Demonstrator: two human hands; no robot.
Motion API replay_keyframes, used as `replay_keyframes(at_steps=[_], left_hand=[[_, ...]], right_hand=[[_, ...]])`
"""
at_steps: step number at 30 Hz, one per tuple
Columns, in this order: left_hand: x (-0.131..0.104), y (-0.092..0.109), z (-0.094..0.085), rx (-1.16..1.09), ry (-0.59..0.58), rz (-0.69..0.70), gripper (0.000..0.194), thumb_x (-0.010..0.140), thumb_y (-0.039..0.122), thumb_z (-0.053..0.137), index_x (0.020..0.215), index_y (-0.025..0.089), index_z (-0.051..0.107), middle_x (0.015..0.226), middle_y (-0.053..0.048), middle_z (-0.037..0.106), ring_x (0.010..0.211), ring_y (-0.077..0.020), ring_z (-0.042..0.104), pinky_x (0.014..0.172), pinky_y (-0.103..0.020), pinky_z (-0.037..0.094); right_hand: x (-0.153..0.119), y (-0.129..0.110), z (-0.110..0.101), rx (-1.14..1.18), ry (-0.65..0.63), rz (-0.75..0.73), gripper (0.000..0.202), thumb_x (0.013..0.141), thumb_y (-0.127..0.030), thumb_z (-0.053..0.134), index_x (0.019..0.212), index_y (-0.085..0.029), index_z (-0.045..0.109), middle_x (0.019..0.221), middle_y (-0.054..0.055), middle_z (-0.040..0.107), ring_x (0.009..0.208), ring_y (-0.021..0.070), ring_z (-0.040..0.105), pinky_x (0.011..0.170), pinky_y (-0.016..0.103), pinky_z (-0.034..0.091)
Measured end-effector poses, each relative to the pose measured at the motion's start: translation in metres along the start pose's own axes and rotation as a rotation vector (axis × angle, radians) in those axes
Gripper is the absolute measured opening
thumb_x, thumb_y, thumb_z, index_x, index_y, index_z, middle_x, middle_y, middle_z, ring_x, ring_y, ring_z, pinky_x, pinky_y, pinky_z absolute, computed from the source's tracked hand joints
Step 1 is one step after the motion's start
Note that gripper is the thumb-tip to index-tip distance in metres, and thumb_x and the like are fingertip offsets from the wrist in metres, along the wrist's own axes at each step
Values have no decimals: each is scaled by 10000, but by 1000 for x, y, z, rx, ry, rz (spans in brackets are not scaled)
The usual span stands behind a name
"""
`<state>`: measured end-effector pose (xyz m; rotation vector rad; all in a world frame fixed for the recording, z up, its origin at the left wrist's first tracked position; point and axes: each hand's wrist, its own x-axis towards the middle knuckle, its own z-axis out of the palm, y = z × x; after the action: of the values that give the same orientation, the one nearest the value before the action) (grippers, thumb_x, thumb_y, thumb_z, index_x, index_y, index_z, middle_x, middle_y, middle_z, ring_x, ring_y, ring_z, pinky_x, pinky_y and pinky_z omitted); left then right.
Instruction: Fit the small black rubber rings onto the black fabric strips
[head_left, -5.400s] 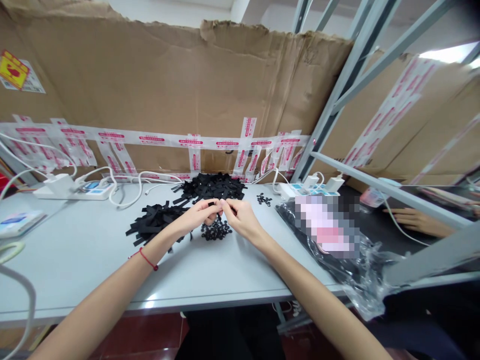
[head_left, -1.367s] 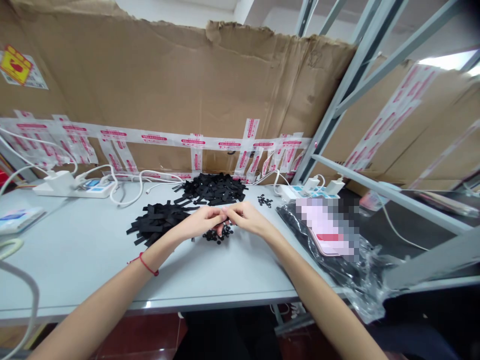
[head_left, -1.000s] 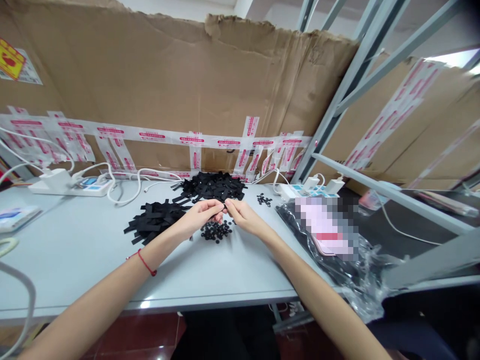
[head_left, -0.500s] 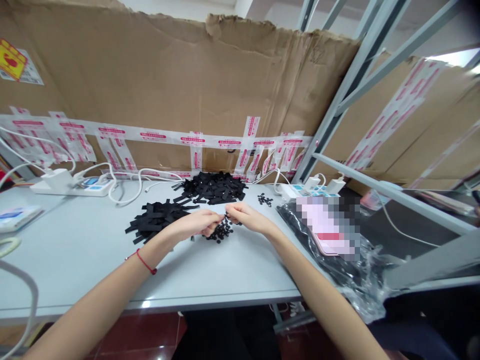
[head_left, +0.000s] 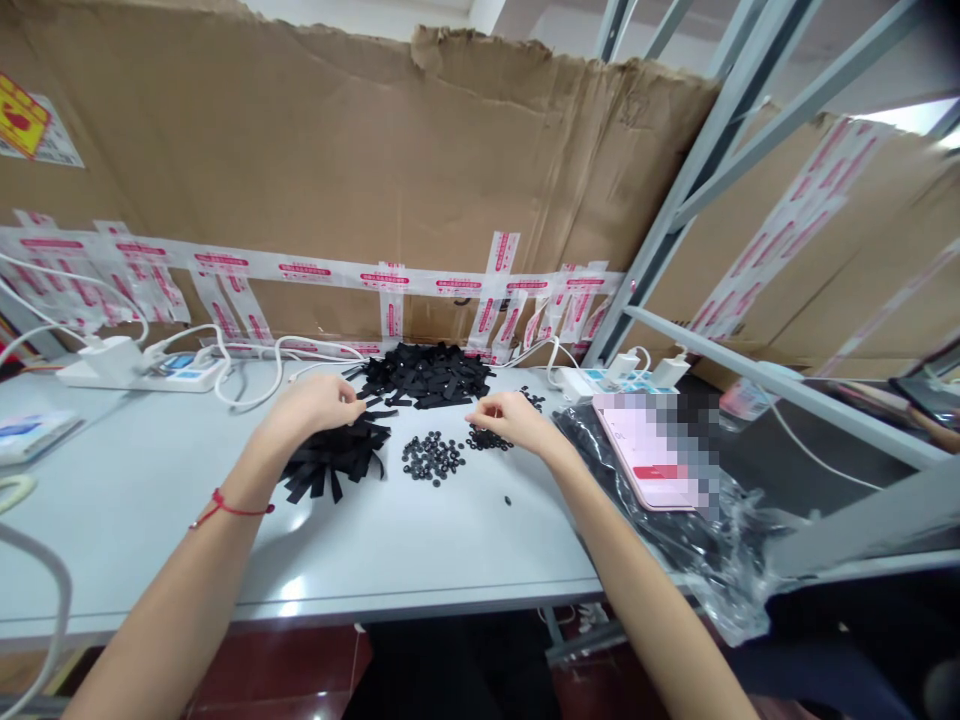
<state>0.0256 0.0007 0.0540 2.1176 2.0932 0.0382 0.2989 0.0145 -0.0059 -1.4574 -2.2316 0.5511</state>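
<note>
My left hand (head_left: 321, 403) is over the nearer pile of black strips (head_left: 337, 460), its thumb and fingers drawn together beside a strip's end. Whether a strip sits between those fingertips cannot be made out. To the right, my right hand (head_left: 514, 418) hovers at a small heap of black ring-like pieces (head_left: 489, 439), thumb and forefinger pinched. Anything in that pinch is too small to tell. Between the hands lies another heap of small round black pieces (head_left: 433, 458). A single black piece (head_left: 508, 500) rests apart, nearer the table's front edge.
A larger pile of black strips (head_left: 427, 375) lies at the back against the taped cardboard (head_left: 360, 180). Power strips (head_left: 180, 374) with white cables stand at the back. A pink phone (head_left: 637, 455) lies on clear plastic (head_left: 720, 560) at right, beside a metal rack (head_left: 682, 210).
My hands have moved apart from where they met over the round pieces. The left went leftward to the strips, the right slightly rightward. The strips' pile now lies fanned differently.
</note>
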Motion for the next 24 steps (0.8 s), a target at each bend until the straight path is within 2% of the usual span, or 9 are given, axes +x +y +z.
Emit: replay_keyframes(at_steps=[3, 7, 10, 14, 15, 18, 20, 22, 24], left_hand=[[3, -12, -6, 101, -52, -94, 241, 688, 390, 512, 737, 235, 690, 787, -45, 693, 826, -269, 612, 793, -345, 404], [5, -11, 2, 169, 148, -140, 311, 726, 368, 514, 891, 177, 696, 986, -144, 691, 1058, -346, 549, 930, -426, 365], [8, -5, 12, 136, 298, -101, 314, 773, 339, 484, 922, 156, 691, 1074, -170, 662, 1111, -349, 520, 940, -428, 371], [20, -6, 25, 102, 343, 17, 271, 807, 231, 451, 926, 164, 685, 1096, -148, 663, 1087, -326, 546, 908, -394, 400], [24, -8, 29, 101, 333, 50, 274, 813, 208, 441, 940, 170, 681, 1098, -137, 667, 1082, -313, 556, 903, -377, 405], [35, -14, 36, 85, 250, 90, 266, 834, 248, 456, 968, 166, 671, 1091, -133, 678, 1052, -304, 587, 888, -358, 414], [40, -18, 40, 58, 214, 66, 271, 820, 330, 505, 938, 153, 673, 1047, -155, 691, 1008, -323, 604, 855, -369, 426], [44, -20, 42, 27, 189, 38, 259, 776, 376, 563, 873, 165, 677, 975, -151, 709, 949, -319, 621, 804, -355, 438], [47, -23, 44, 8, 146, 22, 195, 727, 364, 605, 781, 189, 673, 911, -122, 721, 892, -293, 635, 740, -315, 443]], right_hand=[[2, 3, 1, -195, 83, 134, 211, 818, -322, 616, 680, -164, 642, 706, 41, 649, 687, 152, 570, 628, 235, 366], [3, 5, 7, -427, 89, 347, 185, 868, -270, 571, 803, -150, 696, 851, 123, 680, 826, 201, 627, 683, 259, 405], [2, 7, 6, -481, 100, 374, 232, 899, -262, 518, 846, -131, 702, 890, 169, 676, 826, 218, 640, 692, 285, 427], [-5, 4, -9, -382, 58, 339, 288, 898, -279, 487, 736, -137, 679, 776, 152, 678, 756, 217, 646, 675, 306, 431], [-8, 2, -14, -299, -30, 338, 302, 884, -293, 498, 673, -144, 653, 703, 123, 672, 695, 201, 643, 658, 300, 427], [-18, -5, -26, 4, -551, 358, 392, 823, -434, 572, 545, -158, 565, 558, 59, 644, 548, 152, 617, 571, 263, 391], [-23, -8, -28, 61, -840, 400, 396, 731, -481, 662, 535, -152, 562, 527, 42, 638, 525, 137, 613, 515, 237, 333], [-24, -10, -26, 64, -1000, 432, 392, 662, -479, 717, 530, -140, 571, 505, 32, 631, 513, 122, 606, 487, 218, 295], [-23, -11, -22, 82, -1055, 431, 395, 645, -475, 726, 527, -131, 573, 489, 23, 622, 502, 110, 600, 479, 205, 299]])
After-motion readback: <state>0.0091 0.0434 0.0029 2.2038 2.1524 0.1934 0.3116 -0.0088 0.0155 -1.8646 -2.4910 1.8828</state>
